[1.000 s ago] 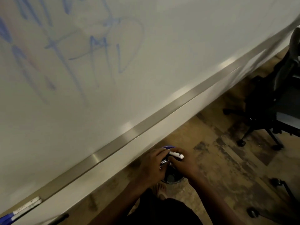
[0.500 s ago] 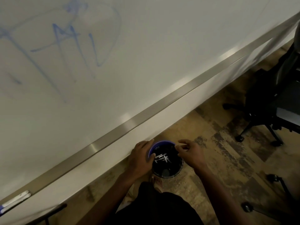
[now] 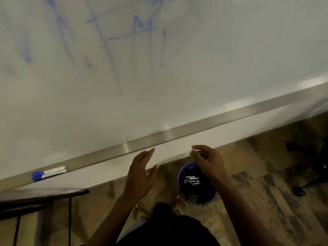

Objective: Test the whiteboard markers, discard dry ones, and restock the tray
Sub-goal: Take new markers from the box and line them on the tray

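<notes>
Fingers of both hands hold nothing. The left hand [image 3: 140, 176] is spread with its fingers nearly straight, fingertips up close to the tray's edge, thumb splayed out to the right. The right hand [image 3: 207, 162] has loosely curled fingers, forefinger and thumb drawn near each other as though pinching, yet nothing shows between them.

Below the right hand, on the worn, patchy brown wood-look floor [image 3: 257, 201], stands the round dark bin with a blue rim [image 3: 184, 172]. Inside it lie several pale-barrelled markers [image 3: 192, 180] in a loose heap, which I take to be discards.

What remains to fetch lies far to the left: two white-barrelled whiteboard markers with blue caps [image 3: 49, 172] resting side by side on the long brushed-metal tray [image 3: 177, 132] that runs under the glossy white whiteboard [image 3: 213, 59]. Their long axes follow the tray's run, caps to the left, bare ends pointing right toward the hands. They are well apart from both hands, but the left hand is plainly the nearer, so a reach leftward along the tray would likely fall to it.

The barrels look smooth, round and slender, so they may roll if nudged. The tray looks hard and flat, with bright sheen spots. Smeared blue strokes [image 3: 99, 41] cross the board above.
</notes>
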Demonstrator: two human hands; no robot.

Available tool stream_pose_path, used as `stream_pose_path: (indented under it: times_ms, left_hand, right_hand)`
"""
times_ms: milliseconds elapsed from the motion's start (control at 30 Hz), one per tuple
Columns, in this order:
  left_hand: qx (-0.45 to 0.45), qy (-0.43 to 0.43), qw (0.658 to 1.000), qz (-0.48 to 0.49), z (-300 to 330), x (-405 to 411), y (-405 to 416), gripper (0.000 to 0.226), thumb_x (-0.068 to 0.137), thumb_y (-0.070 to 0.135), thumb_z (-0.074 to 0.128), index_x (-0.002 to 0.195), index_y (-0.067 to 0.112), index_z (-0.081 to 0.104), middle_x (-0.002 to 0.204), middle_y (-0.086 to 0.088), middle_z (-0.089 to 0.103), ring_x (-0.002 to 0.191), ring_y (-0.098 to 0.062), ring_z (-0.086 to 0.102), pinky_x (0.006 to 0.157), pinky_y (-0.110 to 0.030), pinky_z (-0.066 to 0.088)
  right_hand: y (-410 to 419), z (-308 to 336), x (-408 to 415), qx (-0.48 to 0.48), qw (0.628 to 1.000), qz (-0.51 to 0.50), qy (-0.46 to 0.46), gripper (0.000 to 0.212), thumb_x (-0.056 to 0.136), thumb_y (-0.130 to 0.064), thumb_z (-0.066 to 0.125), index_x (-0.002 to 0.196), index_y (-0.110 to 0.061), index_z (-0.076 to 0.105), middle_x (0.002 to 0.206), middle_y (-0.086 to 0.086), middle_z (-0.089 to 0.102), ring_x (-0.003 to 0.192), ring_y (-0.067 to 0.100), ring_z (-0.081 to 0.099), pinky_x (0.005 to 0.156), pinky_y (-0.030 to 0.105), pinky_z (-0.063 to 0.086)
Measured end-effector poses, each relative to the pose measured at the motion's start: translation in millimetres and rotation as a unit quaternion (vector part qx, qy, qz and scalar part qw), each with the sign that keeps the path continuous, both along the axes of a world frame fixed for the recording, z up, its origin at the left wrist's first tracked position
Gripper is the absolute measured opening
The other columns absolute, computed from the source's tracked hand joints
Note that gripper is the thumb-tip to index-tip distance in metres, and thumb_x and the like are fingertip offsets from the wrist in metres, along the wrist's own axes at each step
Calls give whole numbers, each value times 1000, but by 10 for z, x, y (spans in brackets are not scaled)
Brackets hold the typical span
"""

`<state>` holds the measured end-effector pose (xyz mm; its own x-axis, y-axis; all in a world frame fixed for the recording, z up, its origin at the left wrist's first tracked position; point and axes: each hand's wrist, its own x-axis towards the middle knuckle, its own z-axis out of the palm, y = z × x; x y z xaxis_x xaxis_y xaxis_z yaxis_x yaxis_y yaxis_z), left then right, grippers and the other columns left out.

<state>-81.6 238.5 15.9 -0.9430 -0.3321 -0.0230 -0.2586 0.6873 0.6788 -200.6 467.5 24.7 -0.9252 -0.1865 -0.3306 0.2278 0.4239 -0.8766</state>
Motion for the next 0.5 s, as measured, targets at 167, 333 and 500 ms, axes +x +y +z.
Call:
stream_pose_path:
  times_ms: [167,333,500]
  left_hand:
    - [-32,40,997,57,171,220,-123,56,95,29,67,148,23,49,148,5,51,144,-8,33,111,-10,18]
    - [-42,81,990,106,334,459,-283,59,94,41,59,149,24,46,153,5,47,150,-14,29,115,-28,28]
    - [-79,116,979,146,510,757,-552,63,96,52,50,151,22,44,156,3,44,152,-17,27,116,-41,36]
  right_hand:
    - [-447,233,-6,84,984,94,129,37,89,-39,73,124,-27,68,109,-11,75,90,3,71,83,34,61]
    - [-842,440,165,121,947,165,246,62,90,-42,71,146,-25,50,147,1,54,135,20,50,106,34,44]
    - [-1268,614,433,120,918,202,320,81,88,-52,69,156,-29,31,161,2,33,147,22,31,108,51,47]
